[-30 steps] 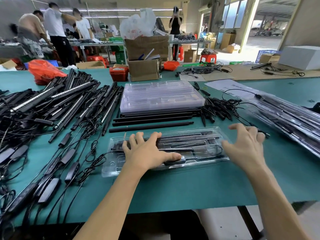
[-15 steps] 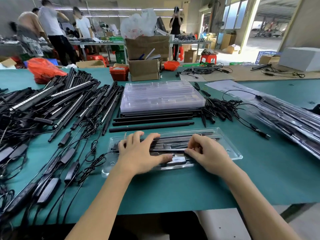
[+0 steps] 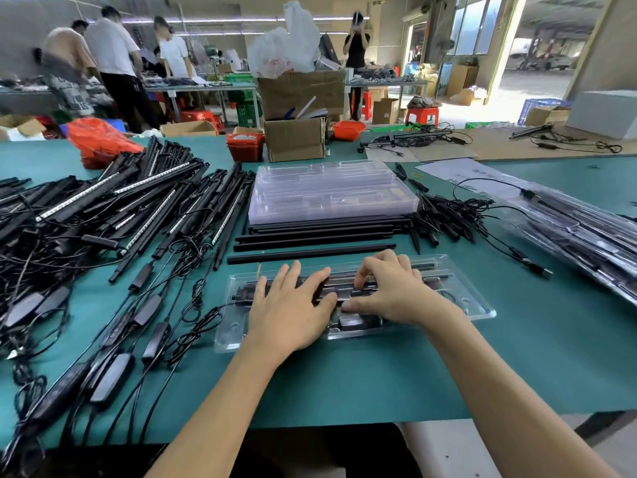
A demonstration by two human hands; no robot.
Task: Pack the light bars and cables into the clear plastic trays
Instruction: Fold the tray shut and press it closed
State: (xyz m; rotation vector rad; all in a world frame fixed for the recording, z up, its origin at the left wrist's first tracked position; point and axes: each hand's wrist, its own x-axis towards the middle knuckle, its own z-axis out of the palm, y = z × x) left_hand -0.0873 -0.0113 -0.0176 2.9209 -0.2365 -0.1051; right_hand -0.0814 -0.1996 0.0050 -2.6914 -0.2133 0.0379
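Observation:
A clear plastic tray (image 3: 477, 301) lies on the green table in front of me, with black light bars and a cable inside. My left hand (image 3: 293, 308) rests flat on the tray's left half, fingers spread and straight. My right hand (image 3: 393, 291) is on the tray's middle, fingers bent down with their tips pressing on the black bars; whether it pinches anything is hidden. Loose black bars (image 3: 310, 251) lie just behind the tray. A stack of empty clear trays (image 3: 327, 191) sits further back.
A big heap of light bars and cables with black adapters (image 3: 103, 236) covers the table's left side. Small black cables (image 3: 444, 219) lie right of the stack; packed trays (image 3: 579, 232) lie at the far right. Cardboard boxes (image 3: 296, 136) and people stand behind.
My right hand came in from the tray's right end onto its middle and now presses closer to my left hand. The left hand stayed on the tray.

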